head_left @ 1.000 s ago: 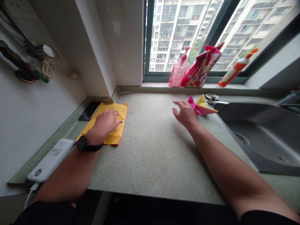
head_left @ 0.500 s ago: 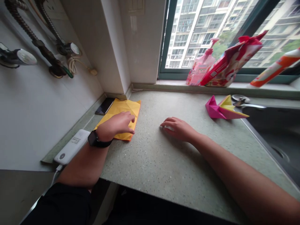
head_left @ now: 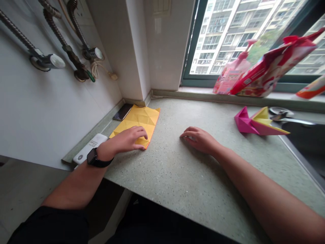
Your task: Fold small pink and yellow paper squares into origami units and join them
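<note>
Left hand point(head_left: 123, 140) half-curled, fingertips resting on lower corner of yellow origami sheet point(head_left: 141, 118), no firm grip. Sheet creased into triangular facets, lying flat left of center on speckled stone counter point(head_left: 165, 169). Right hand point(head_left: 200, 139) loosely curled, empty, palm down on counter. Sharp-pointed pink-and-yellow paper figure point(head_left: 247, 123) at right, well apart from both hands. Glossy phone point(head_left: 123, 112) just beyond sheet.

- 1 left hand point(head_left: 124, 139)
- 1 right hand point(head_left: 200, 140)
- 1 folded yellow paper sheet point(head_left: 138, 118)
- 1 pink-and-yellow origami figure point(head_left: 245, 123)
- 1 smartphone point(head_left: 123, 112)
- 1 power bank point(head_left: 88, 148)
- 1 wristwatch point(head_left: 94, 158)
- 1 pink pump bottle point(head_left: 231, 79)
- 1 red printed pouch point(head_left: 271, 71)
- 1 orange tube point(head_left: 313, 87)
</note>
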### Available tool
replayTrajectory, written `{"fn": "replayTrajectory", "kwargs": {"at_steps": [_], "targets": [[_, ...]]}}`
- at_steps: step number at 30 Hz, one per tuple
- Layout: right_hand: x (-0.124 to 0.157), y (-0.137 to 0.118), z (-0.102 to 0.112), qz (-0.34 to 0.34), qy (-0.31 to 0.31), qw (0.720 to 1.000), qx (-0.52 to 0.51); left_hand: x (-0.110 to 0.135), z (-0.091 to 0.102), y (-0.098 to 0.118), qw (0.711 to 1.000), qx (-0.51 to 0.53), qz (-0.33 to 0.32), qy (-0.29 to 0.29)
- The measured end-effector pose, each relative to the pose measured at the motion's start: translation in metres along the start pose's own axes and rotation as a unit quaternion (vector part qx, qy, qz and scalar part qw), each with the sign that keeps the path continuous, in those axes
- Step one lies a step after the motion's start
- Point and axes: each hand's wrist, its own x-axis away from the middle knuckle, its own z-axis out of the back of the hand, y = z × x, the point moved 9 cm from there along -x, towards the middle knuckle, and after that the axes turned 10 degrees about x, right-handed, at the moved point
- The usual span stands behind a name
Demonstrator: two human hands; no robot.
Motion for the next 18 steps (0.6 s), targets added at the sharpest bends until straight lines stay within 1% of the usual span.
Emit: {"fn": "replayTrajectory", "kwargs": {"at_steps": [3, 5, 11, 18], "targets": [[0.000, 0.000, 0.001, -0.003, 0.002, 1.000, -0.004, 0.009, 0.002, 0.002, 0.999, -0.012, -0.023, 0.032], [0.000, 0.001, 0.001, -0.004, 0.002, 1.000, -0.004, 0.012, 0.002, 0.002, 0.998, -0.026, -0.027, 0.042], [0.000, 0.000, 0.001, 0.001, 0.001, 1.000, -0.009, 0.015, -0.003, 0.002, 0.996, -0.069, -0.039, 0.044], [-0.001, 0.000, 0.000, 0.003, 0.000, 1.000, 0.000, 0.020, -0.009, 0.003, 0.989, -0.132, -0.036, 0.048]]}}
